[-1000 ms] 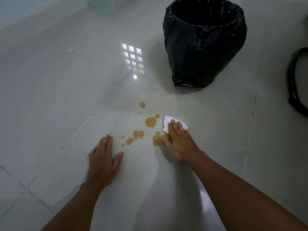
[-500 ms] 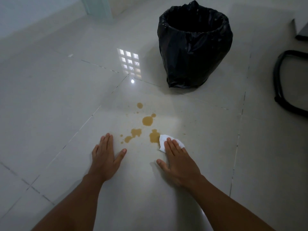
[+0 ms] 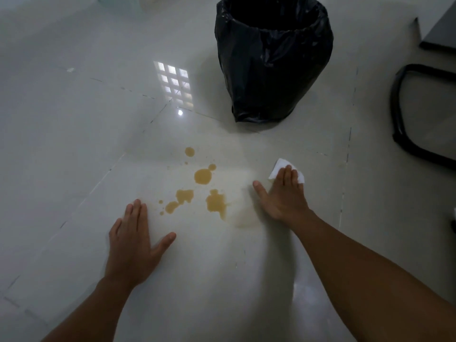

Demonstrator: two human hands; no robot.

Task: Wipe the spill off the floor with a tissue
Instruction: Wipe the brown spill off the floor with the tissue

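Your left hand (image 3: 132,239) was flat on the floor (image 3: 74,144), palm down, fingers together, thumb spread out to the side, holding nothing. It sat just left of the spill (image 3: 202,191): several brown puddles and small drops on the pale tile, the biggest blobs in the middle, one with a faint smeared streak trailing off its lower right edge. Your right hand (image 3: 283,193) was flat too, fingers pressing a white tissue (image 3: 278,166) against the floor, thumb splayed toward the puddles. Tissue corners stuck out past your fingertips. Tissue was right of the spill, near it but not touching any brown. Beyond the spill stood a bin (image 3: 272,60) lined with a black bag, mouth open. Far right: a black curved chair leg (image 3: 397,124) on the floor, well apart from your hands.
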